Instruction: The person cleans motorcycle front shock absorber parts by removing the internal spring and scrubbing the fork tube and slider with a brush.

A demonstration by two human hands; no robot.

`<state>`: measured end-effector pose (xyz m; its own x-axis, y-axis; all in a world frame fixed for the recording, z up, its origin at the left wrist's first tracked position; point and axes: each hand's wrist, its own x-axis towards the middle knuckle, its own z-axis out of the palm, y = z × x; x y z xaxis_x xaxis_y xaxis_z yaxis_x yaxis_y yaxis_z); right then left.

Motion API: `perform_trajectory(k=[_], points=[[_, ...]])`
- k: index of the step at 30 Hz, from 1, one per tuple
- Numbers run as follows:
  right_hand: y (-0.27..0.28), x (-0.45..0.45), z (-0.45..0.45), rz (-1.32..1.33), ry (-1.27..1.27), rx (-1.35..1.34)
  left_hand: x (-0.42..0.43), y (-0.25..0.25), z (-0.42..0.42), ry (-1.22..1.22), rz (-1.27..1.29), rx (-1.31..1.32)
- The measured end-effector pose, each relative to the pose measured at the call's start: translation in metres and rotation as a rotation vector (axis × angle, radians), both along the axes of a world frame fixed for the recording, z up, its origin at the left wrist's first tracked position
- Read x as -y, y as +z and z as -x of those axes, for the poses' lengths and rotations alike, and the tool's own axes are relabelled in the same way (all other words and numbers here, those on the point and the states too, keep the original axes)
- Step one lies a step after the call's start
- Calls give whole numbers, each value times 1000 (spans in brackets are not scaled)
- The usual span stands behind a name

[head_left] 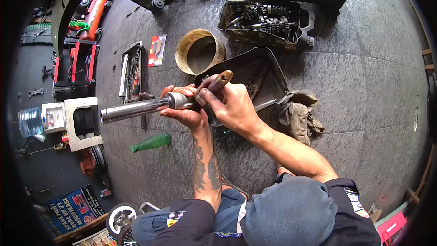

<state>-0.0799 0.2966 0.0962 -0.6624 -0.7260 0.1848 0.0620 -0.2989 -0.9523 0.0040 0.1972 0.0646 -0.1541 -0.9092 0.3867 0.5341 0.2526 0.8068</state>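
Note:
My left hand [189,115] is wrapped from below around a chrome metal tube [136,110] with a grey collar, which looks like a motorcycle fork tube. The tube points left, and its other end is hidden by my hands. My right hand [234,107] is closed around a brown handle with a hole at its end, like a paintbrush [222,80]; its head is hidden at the tube's collar. Both hands are above a dark, angular pan [273,70] on the floor. A dirty grey rag [298,116] lies by the pan's right corner.
Beyond the pan stand a round, dirty tub [217,54] and a cut-open container [255,39] of gears. To the left are a tool tray [124,75], a red-backed packet [157,50], a green bottle [152,142] and a white stool [82,145]. A motorcycle part overhangs the upper left.

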Motion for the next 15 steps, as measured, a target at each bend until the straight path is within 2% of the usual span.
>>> perform_trajectory(k=[2, 6, 9, 10, 12, 13, 15], points=[[-11, 1, 2, -106, -4, -82, 4, 2, -6, -18, -20, -2], [-85, 6, 18, -419, 14, -396, 10, 1, -12, -29, -61, -8], [-93, 15, 29, -546, 7, -533, 9, -3, -17, -72, -67, -9], [-94, 19, 33, -492, -52, -556, 8, -1, -16, -153, -22, 12], [-98, 23, 42, -592, 1, -592, 12, 8, -17, -350, 42, 67], [-98, 22, 45, -659, 40, -592, 9, 18, -16, -408, -14, 96], [-97, 20, 50, -715, 70, -602, 21, 27, -17, -640, 91, 179]])
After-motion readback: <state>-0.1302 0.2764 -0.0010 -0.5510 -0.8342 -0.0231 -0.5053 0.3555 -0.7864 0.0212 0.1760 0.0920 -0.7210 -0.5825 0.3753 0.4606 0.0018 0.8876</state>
